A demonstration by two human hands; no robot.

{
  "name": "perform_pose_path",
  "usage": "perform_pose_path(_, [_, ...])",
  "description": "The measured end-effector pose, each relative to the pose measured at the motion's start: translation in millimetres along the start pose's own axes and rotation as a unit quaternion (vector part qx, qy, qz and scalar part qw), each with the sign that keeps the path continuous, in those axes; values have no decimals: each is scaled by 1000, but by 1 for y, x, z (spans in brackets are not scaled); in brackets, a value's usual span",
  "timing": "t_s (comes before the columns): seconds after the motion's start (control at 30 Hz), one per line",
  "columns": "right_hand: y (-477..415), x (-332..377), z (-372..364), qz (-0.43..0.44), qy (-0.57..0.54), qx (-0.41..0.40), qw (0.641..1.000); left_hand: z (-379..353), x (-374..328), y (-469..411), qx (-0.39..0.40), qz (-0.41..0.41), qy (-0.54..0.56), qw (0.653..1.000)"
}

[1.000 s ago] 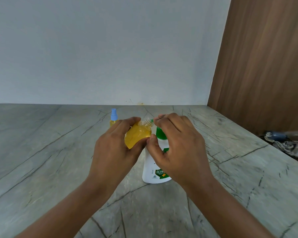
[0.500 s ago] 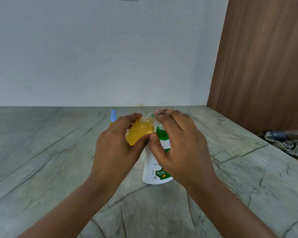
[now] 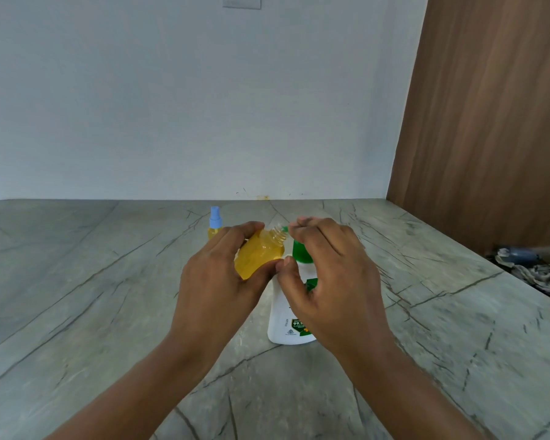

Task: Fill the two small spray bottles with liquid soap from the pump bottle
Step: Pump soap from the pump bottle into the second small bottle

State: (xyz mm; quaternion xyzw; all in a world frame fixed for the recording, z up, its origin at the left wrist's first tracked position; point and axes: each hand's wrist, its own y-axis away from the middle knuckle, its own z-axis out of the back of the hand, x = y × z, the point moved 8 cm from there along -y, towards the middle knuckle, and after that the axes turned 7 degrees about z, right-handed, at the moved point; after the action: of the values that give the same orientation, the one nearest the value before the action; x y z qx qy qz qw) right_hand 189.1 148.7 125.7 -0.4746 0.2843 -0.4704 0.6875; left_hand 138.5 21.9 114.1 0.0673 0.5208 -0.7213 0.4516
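Note:
My left hand [image 3: 216,281] grips a small clear spray bottle [image 3: 259,257] holding yellow soap. Its cap is off and it is tilted, with the open threaded neck pointing up and right at the nozzle of the pump. The white pump bottle [image 3: 285,325] with a green pump [image 3: 300,252] stands on the counter just right of it. My right hand [image 3: 331,281] arches over the pump head, fingertips on top and thumb by the collar. A second small spray bottle [image 3: 215,222] with a blue cap and yellow contents stands behind my left hand.
The grey veined stone counter [image 3: 92,296] runs back to a white wall. A brown wooden panel [image 3: 489,122] rises at the right. Past the counter's right edge lies a crumpled cloth [image 3: 540,274] with a blue object on it.
My left hand has tipped the small bottle's neck higher, closer to the pump nozzle. My right hand stays over the pump head, its fingers raised a little.

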Motion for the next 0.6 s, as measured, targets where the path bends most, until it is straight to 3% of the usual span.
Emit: perform_pose_path(0.6, [-6, 2, 10, 7, 18, -1, 1000, 1, 0, 1, 2, 35, 59, 998])
